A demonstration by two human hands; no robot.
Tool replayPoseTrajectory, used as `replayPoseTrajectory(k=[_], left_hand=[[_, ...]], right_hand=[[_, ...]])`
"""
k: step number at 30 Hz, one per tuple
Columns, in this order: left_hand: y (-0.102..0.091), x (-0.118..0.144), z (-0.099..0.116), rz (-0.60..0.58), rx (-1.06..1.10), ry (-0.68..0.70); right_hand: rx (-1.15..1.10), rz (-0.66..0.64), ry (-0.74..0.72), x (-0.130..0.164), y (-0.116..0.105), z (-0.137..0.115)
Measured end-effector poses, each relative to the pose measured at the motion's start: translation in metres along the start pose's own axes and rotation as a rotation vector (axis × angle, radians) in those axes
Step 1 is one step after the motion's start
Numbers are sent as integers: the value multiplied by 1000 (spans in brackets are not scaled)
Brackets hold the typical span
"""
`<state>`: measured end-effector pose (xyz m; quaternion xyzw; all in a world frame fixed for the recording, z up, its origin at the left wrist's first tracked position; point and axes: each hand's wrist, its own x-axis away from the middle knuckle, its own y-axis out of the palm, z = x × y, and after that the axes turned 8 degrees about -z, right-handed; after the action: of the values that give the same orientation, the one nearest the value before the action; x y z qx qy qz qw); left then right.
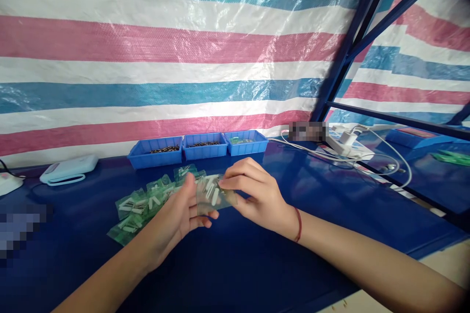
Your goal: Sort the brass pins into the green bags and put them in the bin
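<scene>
A small clear plastic bag (210, 194) with white plugs and small dark pieces in it is held up over the table. My right hand (259, 193) pinches the bag by its right edge between thumb and fingers. At the bag's left side is my left hand (183, 208), thumb raised and fingers apart, partly behind the bag. Whether it touches the plastic I cannot tell. Several similar greenish bags (152, 200) with white plugs and screws lie in a loose pile to the left, partly covered by my left hand.
Three blue bins stand along the back: two, the left bin (137, 154) and the middle bin (205, 151), hold small brown metal pieces; the right bin (249, 148) holds clear greenish items. A light blue case (69, 170) lies at left. White cables (312, 152) and a power strip (343, 142) sit at right.
</scene>
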<state>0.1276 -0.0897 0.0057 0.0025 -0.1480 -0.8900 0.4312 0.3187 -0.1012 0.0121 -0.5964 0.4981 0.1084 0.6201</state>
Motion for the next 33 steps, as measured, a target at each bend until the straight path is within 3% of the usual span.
replayPoseTrajectory(k=[3, 7, 10, 13, 16, 19, 22, 24, 26, 29, 33], left_hand=[[-1, 2, -2, 31, -103, 28], [-6, 0, -5, 168, -194, 111], [-8, -2, -5, 205, -281, 172], [-5, -1, -5, 213, -372, 193], [-5, 2, -2, 267, -485, 217], [-13, 2, -1, 280, -828, 247], [-29, -2, -7, 271, -1315, 368], [-39, -6, -13, 310, -1542, 374], [-47, -10, -19, 348, -1654, 270], [-51, -14, -21, 320, -1707, 152], [-48, -14, -16, 234, -1665, 237]], right_hand=[[57, -73, 9, 0, -3, 1], [-215, -164, 237, -1, 3, -8], [-370, -251, 354, -2, 10, -16], [-393, -191, 406, -2, 14, -11], [-317, 30, 476, -4, 6, 18], [-216, 316, 674, -7, -9, 66], [-217, 349, 825, -5, -19, 108], [-219, 320, 910, 1, -20, 122], [-221, 278, 963, 7, -19, 122], [-258, 167, 958, 10, -14, 103], [-342, -27, 862, 4, -5, 66]])
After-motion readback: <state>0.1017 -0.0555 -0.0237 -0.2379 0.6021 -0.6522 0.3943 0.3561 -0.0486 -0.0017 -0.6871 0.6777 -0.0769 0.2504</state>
